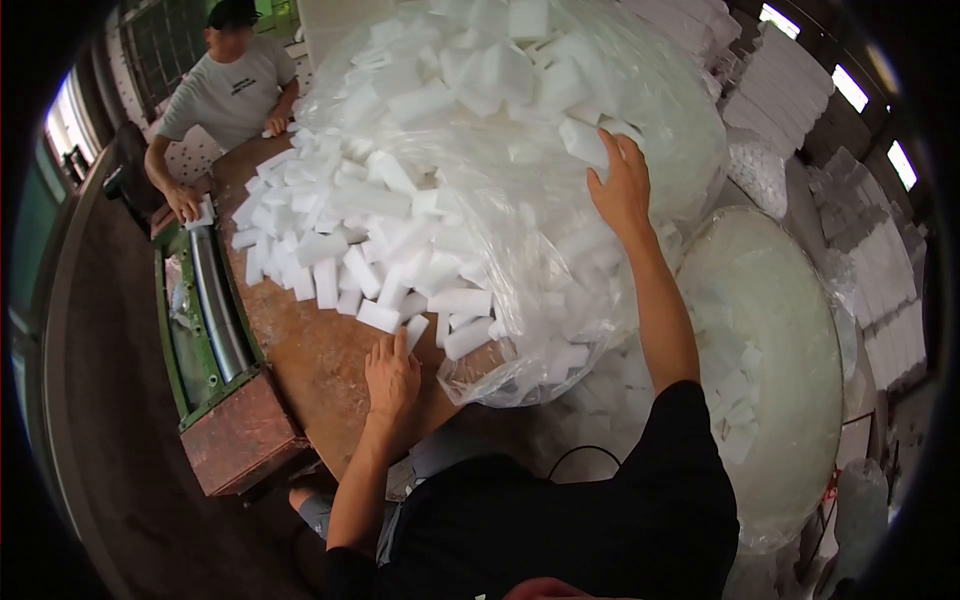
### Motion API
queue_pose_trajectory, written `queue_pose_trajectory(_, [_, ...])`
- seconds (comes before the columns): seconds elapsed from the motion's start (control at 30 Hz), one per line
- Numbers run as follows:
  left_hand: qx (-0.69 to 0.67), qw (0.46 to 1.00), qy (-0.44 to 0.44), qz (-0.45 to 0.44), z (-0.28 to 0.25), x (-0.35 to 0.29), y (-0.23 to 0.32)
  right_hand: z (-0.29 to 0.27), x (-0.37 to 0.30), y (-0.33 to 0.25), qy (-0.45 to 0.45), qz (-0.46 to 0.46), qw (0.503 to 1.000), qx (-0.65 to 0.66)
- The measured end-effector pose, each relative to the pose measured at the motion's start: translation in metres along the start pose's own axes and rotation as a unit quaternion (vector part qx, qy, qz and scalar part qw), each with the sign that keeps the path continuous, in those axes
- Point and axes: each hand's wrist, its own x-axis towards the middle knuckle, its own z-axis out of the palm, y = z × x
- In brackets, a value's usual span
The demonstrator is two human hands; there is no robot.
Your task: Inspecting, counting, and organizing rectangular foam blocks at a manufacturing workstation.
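Note:
White foam blocks [375,200] lie in a loose pile on a brown tabletop [300,345]. At the pile's near edge, my left hand [392,378] rests low over the table, its fingers stretched out, with the fingertips against or just beside a small foam block [416,331]. My right hand [622,190] reaches up to a large clear plastic bag [540,220] heaped with more blocks. Its thumb and fingers are apart, close to a foam block [583,142] on the heap; whether they touch it I cannot tell.
A co-worker [235,95] stands at the far left, one hand on a block at a machine with a metal roller [220,300] and green frame. Another full plastic bag [770,390] stands at the right. Stacked white sheets [785,90] rise behind it.

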Motion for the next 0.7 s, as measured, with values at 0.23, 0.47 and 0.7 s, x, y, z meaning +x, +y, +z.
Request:
queue_pose_trajectory(0.23, [0.009, 0.999, -0.018, -0.046, -0.069, -0.063, -0.022, 0.027, 0.031, 0.035, -0.089, -0.009, 0.988, -0.128])
queue_pose_trajectory(0.47, [0.129, 0.988, -0.039, -0.075, -0.1, -0.118, -0.026, -0.019, -0.019, -0.165, -0.146, -0.048, 0.922, 0.356])
queue_pose_trajectory(0.7, [0.095, 0.99, -0.044, -0.095, -0.074, -0.098, -0.014, 0.088, -0.111, -0.339, -0.29, -0.169, 0.799, 0.499])
